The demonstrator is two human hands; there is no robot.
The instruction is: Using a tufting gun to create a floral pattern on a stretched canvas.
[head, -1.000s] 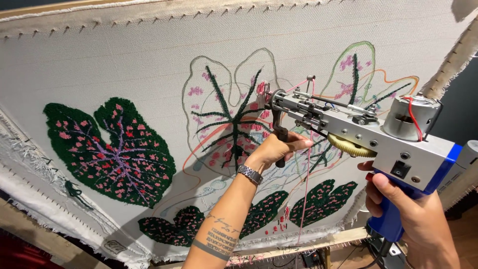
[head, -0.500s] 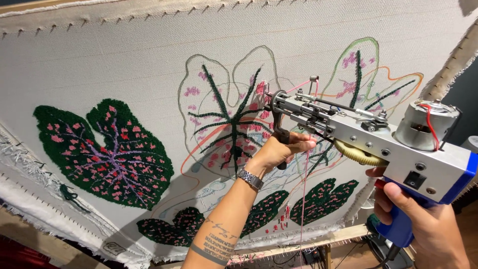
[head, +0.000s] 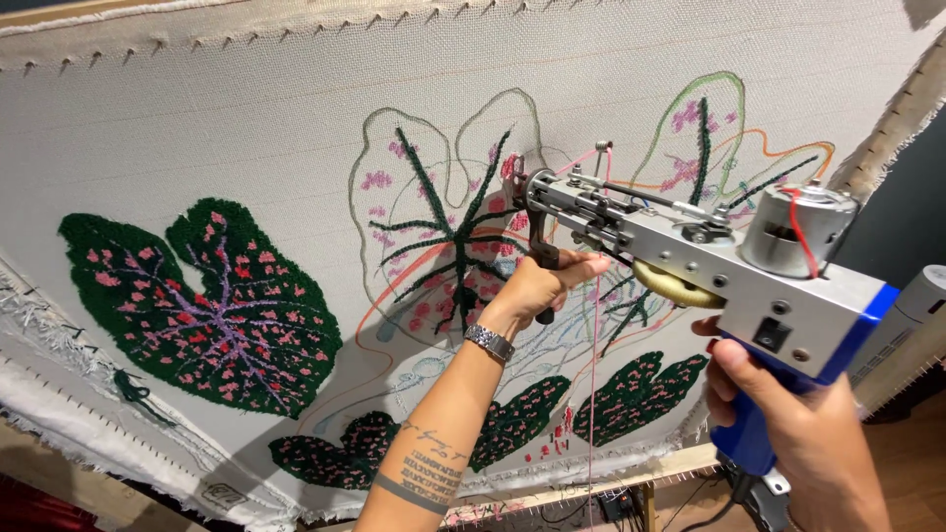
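**Tufting gun held against stretched backing cloth**

A tufting gun [head: 690, 261] is shown pressed nose-first against the backing cloth [head: 246, 128], which is stretched over a wooden frame [head: 680, 463]. The blue rear grip is enclosed by the right hand [head: 788, 414], fingers wrapped fully round it. The black front handle below the nose is clasped by the left hand [head: 537, 286], closed tight, with a metal bracelet [head: 490, 342] worn at the wrist. Pink yarn [head: 594, 325] is fed through the guide at the top of the gun and hangs down in front of the cloth. The needle end is placed at the pink patches of the outlined leaf [head: 453, 217], between a finished green leaf [head: 207, 296] on the left and a second outline [head: 705, 138] on the right. For even pile, it is judged that firm, steady pressure into the cloth should be maintained, the gun kept square to the surface, and the yarn left slack enough to run freely.
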